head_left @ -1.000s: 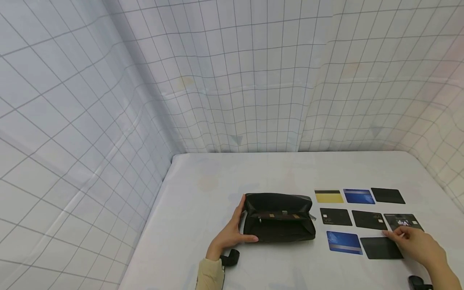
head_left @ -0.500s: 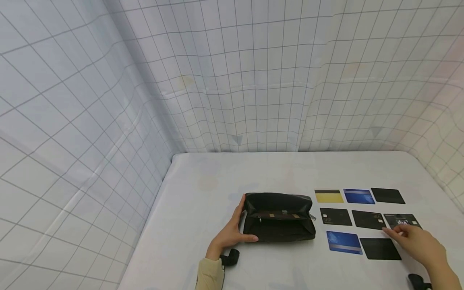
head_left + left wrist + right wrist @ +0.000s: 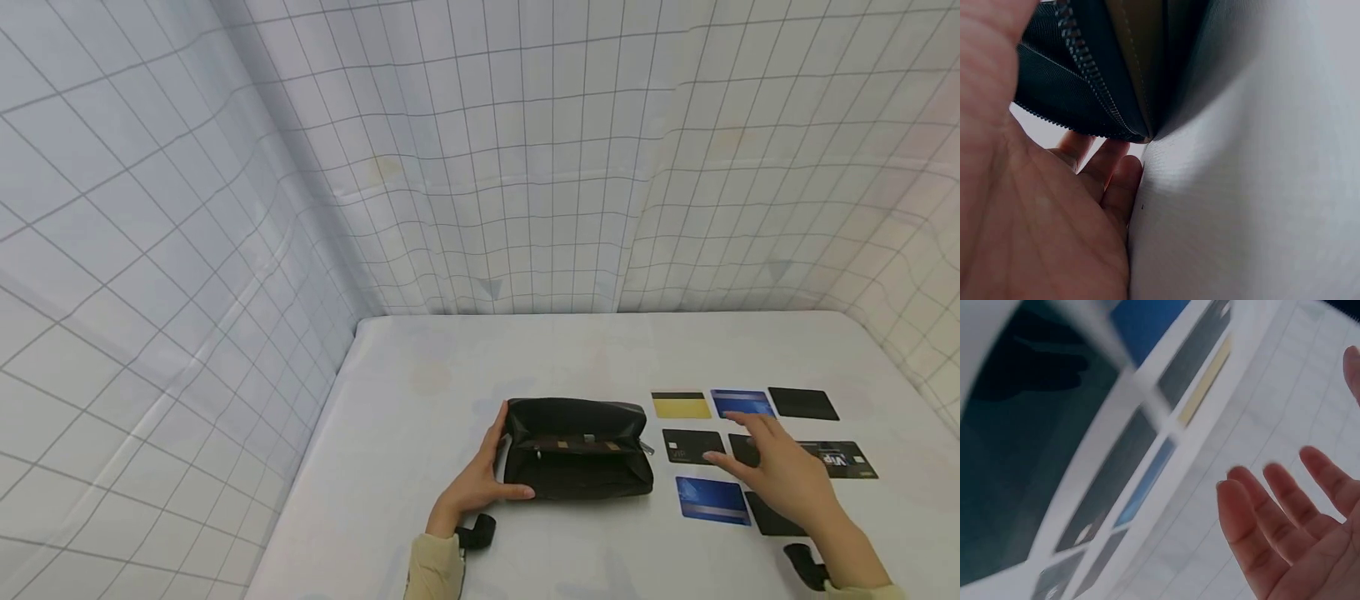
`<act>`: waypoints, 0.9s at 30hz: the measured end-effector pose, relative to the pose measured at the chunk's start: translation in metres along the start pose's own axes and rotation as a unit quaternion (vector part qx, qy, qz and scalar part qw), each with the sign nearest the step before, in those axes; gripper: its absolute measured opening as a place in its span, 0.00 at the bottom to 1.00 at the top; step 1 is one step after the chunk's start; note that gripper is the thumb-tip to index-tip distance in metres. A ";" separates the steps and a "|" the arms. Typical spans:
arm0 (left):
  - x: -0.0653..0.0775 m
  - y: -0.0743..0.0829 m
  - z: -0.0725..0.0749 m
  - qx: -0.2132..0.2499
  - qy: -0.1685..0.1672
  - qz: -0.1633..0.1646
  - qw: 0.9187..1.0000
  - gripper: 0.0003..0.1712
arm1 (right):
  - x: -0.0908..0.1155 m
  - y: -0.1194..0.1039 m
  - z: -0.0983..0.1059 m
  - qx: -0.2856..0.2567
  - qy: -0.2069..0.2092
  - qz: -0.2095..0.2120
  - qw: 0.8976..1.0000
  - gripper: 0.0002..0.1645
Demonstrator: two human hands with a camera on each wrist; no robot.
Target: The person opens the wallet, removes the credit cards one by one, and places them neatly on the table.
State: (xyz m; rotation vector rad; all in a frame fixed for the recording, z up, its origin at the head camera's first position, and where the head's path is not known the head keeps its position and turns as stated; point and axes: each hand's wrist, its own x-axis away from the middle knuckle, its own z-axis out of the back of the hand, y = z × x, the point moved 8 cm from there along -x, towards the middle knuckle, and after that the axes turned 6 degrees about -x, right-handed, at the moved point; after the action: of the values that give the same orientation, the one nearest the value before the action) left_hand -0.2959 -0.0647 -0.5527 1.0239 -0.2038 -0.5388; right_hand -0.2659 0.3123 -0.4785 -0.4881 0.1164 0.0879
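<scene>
A black zip wallet [image 3: 592, 485] lies spread on the white table, its brown-lined inside and zip showing. At its left end my left hand [image 3: 472, 490] holds it, thumb along the near edge and fingers at the far side; the left wrist view shows the zip teeth [image 3: 1085, 62] close to the palm. My right hand [image 3: 791, 475] hovers over the bank cards, fingers spread and nothing in them. Beneath it a black card [image 3: 742, 451] and a lower black card [image 3: 768, 515] are partly covered. A black VIP card [image 3: 692, 447] lies by its thumb.
Along the back row are a yellow card [image 3: 681, 407], a blue card [image 3: 738, 402] and a black card [image 3: 802, 404]. Another VIP card [image 3: 847, 460] lies to the right, a blue card [image 3: 712, 501] nearer. Gridded white curtains [image 3: 480, 183] surround the table.
My right hand has moved left from the right-hand VIP card to above the middle cards, and its fingers have spread. The left hand and the wallet have stayed in place.
</scene>
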 end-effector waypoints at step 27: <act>0.000 0.002 0.001 0.007 0.001 0.000 1.000 0.70 | -0.012 -0.110 -0.073 -0.067 -0.024 0.240 0.968 0.85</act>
State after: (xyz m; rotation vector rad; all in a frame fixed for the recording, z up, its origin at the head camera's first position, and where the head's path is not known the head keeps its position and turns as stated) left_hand -0.2957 -0.0648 -0.5504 1.0382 -0.2057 -0.5370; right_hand -0.2724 0.1801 -0.4899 -0.5855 0.1809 0.5857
